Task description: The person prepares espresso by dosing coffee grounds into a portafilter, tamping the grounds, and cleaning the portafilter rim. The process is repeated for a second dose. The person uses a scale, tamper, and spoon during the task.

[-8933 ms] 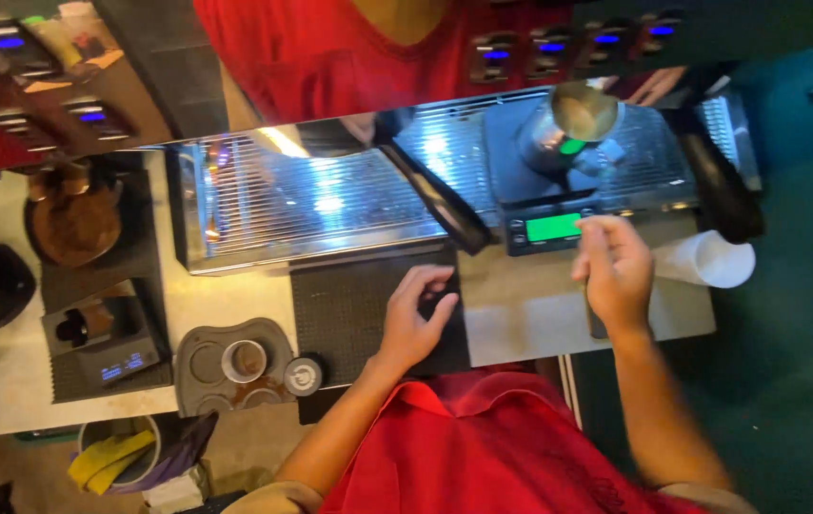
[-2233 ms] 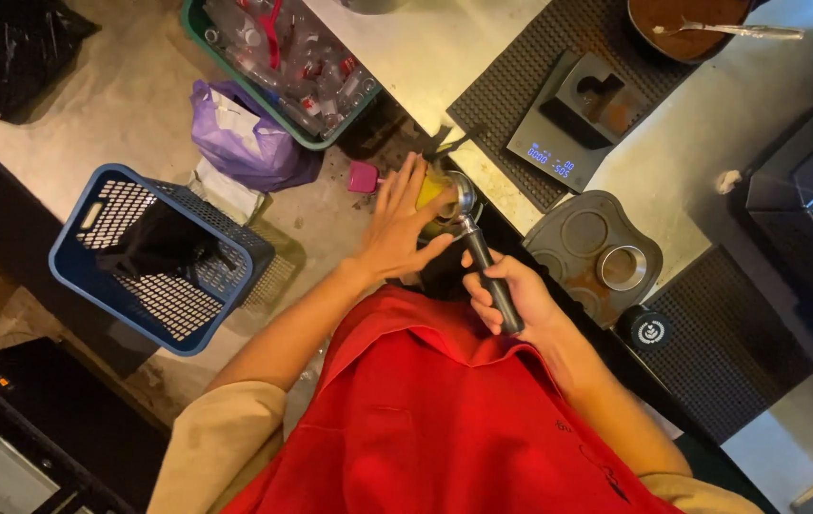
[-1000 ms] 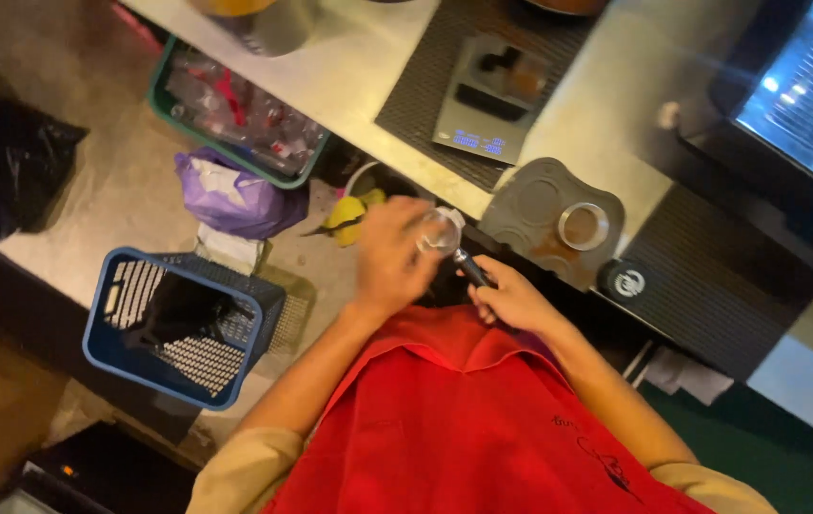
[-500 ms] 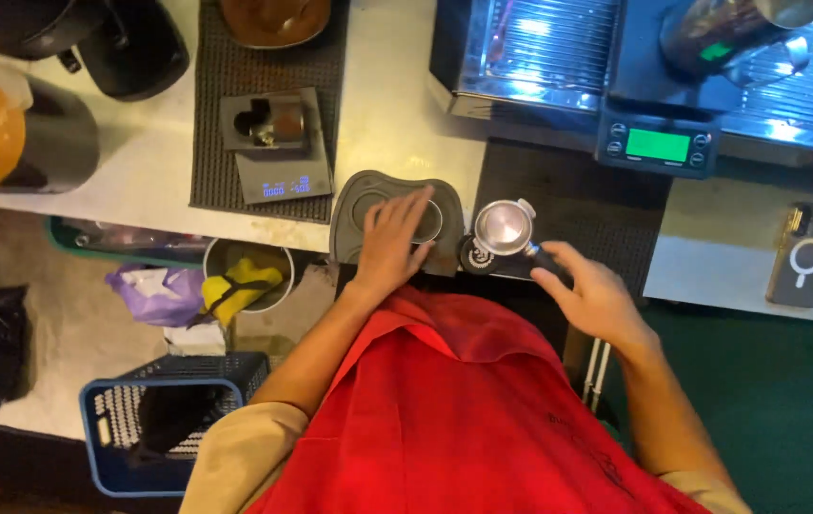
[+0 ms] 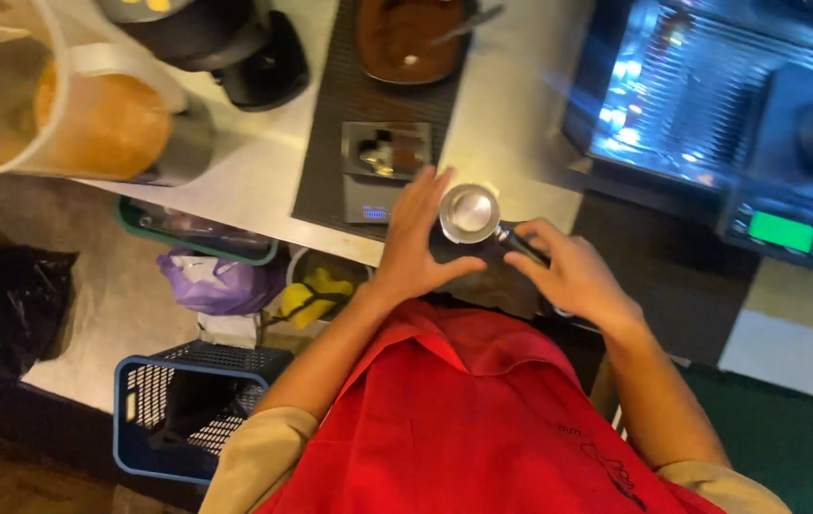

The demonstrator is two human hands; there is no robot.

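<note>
Head: fingers (image 5: 530, 249) around portafilter (image 5: 471, 213) handle.

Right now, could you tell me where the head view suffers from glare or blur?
In the head view, the espresso machine's tray glares blue-white and washes out; the small scale's green display blooms; the jug of orange liquid at the top left is smeared and soft; the portafilter basket between the left hand and right hand stays fairly sharp.

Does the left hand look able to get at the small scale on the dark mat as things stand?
Probably yes. The left hand lies open beside the portafilter, its fingertips right by the scale, with nothing between them.
</note>
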